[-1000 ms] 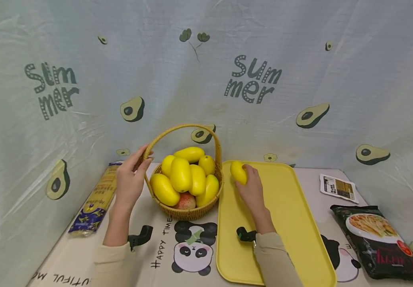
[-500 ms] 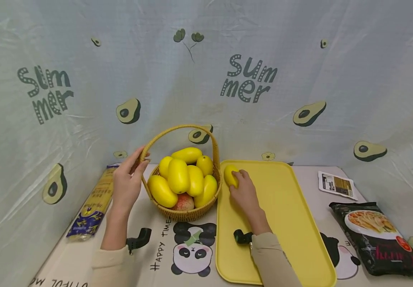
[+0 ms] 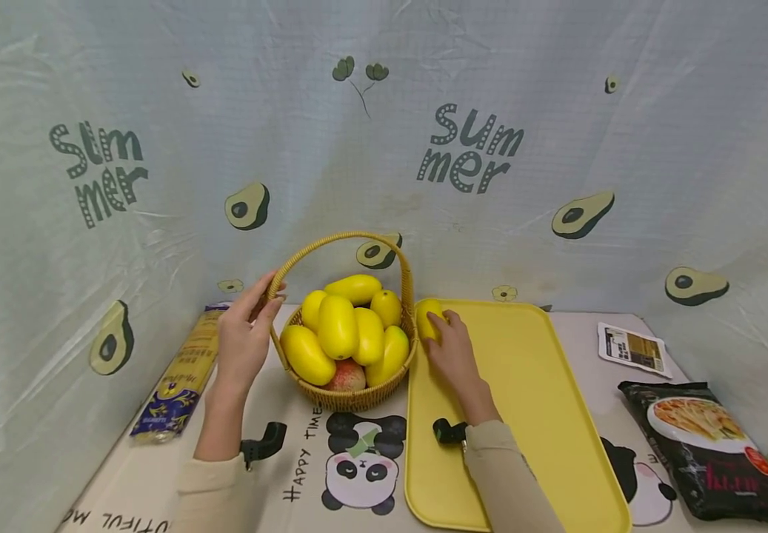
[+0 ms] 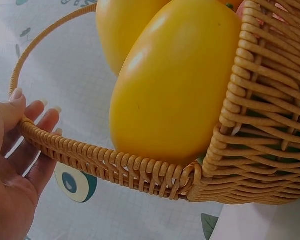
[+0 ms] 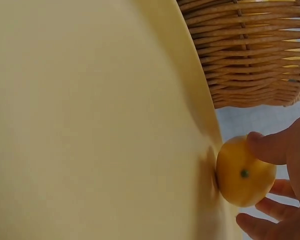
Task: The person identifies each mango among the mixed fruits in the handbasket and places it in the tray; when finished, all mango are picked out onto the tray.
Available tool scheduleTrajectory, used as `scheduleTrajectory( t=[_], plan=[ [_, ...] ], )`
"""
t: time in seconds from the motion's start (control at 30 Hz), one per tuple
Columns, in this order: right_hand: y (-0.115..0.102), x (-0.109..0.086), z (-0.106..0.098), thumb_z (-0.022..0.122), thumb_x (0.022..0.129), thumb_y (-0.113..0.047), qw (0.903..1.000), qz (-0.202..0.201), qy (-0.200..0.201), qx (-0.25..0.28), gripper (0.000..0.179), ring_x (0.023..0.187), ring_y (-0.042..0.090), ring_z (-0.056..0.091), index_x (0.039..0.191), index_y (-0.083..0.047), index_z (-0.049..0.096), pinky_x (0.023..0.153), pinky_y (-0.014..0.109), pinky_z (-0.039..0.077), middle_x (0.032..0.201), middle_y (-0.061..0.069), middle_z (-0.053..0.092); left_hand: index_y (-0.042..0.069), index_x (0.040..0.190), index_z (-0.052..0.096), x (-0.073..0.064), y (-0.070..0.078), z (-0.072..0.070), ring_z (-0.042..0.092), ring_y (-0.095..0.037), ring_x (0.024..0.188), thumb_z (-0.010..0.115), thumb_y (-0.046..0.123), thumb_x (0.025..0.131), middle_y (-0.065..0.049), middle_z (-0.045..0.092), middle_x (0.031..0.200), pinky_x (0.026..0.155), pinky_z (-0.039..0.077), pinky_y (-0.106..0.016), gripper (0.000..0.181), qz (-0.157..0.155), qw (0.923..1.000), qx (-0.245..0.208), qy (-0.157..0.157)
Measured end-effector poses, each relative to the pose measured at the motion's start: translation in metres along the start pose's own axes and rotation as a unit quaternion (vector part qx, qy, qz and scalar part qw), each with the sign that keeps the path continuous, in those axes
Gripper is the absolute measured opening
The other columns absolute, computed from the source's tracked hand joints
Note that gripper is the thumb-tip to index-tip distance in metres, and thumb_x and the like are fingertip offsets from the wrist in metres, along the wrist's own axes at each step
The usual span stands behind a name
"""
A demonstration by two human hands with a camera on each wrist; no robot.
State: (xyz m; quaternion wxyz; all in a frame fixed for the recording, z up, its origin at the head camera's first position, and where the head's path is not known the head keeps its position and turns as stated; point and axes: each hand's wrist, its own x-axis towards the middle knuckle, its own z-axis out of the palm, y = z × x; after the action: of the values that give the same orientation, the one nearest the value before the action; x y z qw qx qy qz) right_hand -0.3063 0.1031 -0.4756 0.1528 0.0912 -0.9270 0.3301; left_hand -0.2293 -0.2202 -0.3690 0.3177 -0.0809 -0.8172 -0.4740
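A wicker basket (image 3: 350, 400) is heaped with yellow mangoes (image 3: 338, 327), and a reddish peach (image 3: 347, 375) shows at its front. My left hand (image 3: 244, 340) holds the left side of the basket's arched handle (image 4: 72, 150), thumb on one side and fingers on the other. To the basket's right lies a yellow tray (image 3: 517, 400). At the tray's far left corner my right hand (image 3: 455, 355) has its thumb and fingers around a single mango (image 5: 242, 175). In the right wrist view that mango sits against the tray surface, stem end showing, the thumb on its side.
A yellow and blue noodle packet (image 3: 180, 377) lies left of the basket. Beyond the tray's right edge are a small white sachet (image 3: 633, 349) and a black curry packet (image 3: 710, 451). A printed plastic sheet (image 3: 384, 148) hangs close behind.
My right hand has brought the mango left and down to the tray's far left corner, near the basket. The left hand keeps its place on the handle.
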Motion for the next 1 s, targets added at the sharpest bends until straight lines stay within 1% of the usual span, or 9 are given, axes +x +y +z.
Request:
scheduleTrajectory(
  t=[0.2,0.3,0.43,0.57,0.67,0.8,0.9,1.0],
  plan=[
    [0.001,0.0,-0.001,0.068,0.093,-0.022,0.9996,0.028,-0.004,-0.003,0.05,0.132,0.04,0.046,0.141,-0.013,0.057,0.108,0.055,0.044,0.146,0.02,0.044,0.029,0.142,0.055,0.0,-0.002,0.0,0.063,-0.01,0.112,0.059,0.018,0.099,-0.002,0.069,0.124,0.097,0.045,-0.006,0.044,0.002,1.0,0.001,0.003],
    [-0.001,0.0,-0.005,0.068,0.093,-0.026,0.9992,0.038,-0.008,-0.002,0.052,0.135,0.039,0.045,0.142,-0.015,0.056,0.105,0.056,0.046,0.149,0.018,0.043,0.028,0.142,0.055,0.0,-0.002,-0.001,0.061,-0.001,0.11,0.059,0.017,0.099,-0.003,0.069,0.124,0.096,0.045,-0.005,0.045,0.005,1.0,0.002,0.003],
    [-0.003,-0.001,-0.008,0.067,0.093,-0.025,0.9992,0.04,-0.007,-0.004,0.052,0.135,0.038,0.045,0.142,-0.014,0.055,0.105,0.056,0.047,0.151,0.017,0.041,0.028,0.142,0.055,0.001,-0.002,-0.001,0.059,0.006,0.106,0.06,0.017,0.099,-0.004,0.069,0.124,0.095,0.045,-0.005,0.045,0.007,1.0,0.0,0.001],
    [-0.004,-0.002,-0.011,0.065,0.094,-0.022,0.9993,0.032,0.006,0.017,0.05,0.136,0.038,0.045,0.142,-0.014,0.054,0.107,0.056,0.046,0.15,0.015,0.042,0.028,0.142,0.055,0.0,-0.001,-0.001,0.06,0.003,0.107,0.06,0.018,0.099,-0.003,0.069,0.124,0.095,0.045,-0.005,0.045,0.005,1.0,-0.001,-0.002],
    [-0.007,-0.002,-0.014,0.065,0.093,-0.019,0.9981,0.008,0.017,0.059,0.05,0.137,0.037,0.045,0.142,-0.014,0.055,0.109,0.056,0.043,0.15,0.014,0.043,0.028,0.143,0.055,-0.001,-0.001,-0.001,0.061,0.001,0.109,0.06,0.019,0.099,-0.004,0.069,0.125,0.095,0.045,-0.005,0.045,0.001,1.0,-0.001,-0.003],
    [-0.015,-0.002,-0.019,0.065,0.092,-0.014,0.9932,-0.036,0.031,0.106,0.05,0.137,0.035,0.046,0.141,-0.014,0.055,0.112,0.055,0.041,0.151,0.013,0.043,0.028,0.143,0.055,-0.002,-0.002,-0.002,0.06,0.004,0.109,0.06,0.019,0.099,-0.004,0.069,0.125,0.096,0.045,-0.005,0.045,-0.003,1.0,0.001,-0.004],
    [-0.027,-0.004,-0.023,0.065,0.092,-0.014,0.9886,-0.068,0.039,0.129,0.05,0.137,0.033,0.046,0.141,-0.013,0.056,0.112,0.055,0.042,0.152,0.012,0.043,0.028,0.143,0.055,-0.001,-0.002,-0.001,0.06,0.005,0.109,0.06,0.019,0.099,-0.004,0.069,0.125,0.096,0.045,-0.005,0.045,0.0,1.0,0.004,-0.004],
    [-0.044,-0.007,-0.027,0.067,0.092,-0.017,0.9827,-0.098,0.031,0.154,0.05,0.139,0.033,0.044,0.141,-0.011,0.056,0.113,0.056,0.04,0.152,0.013,0.043,0.027,0.143,0.055,0.0,-0.003,-0.001,0.062,-0.001,0.109,0.06,0.019,0.099,-0.004,0.069,0.124,0.095,0.045,-0.005,0.045,0.007,1.0,0.005,-0.002]
  ],
)
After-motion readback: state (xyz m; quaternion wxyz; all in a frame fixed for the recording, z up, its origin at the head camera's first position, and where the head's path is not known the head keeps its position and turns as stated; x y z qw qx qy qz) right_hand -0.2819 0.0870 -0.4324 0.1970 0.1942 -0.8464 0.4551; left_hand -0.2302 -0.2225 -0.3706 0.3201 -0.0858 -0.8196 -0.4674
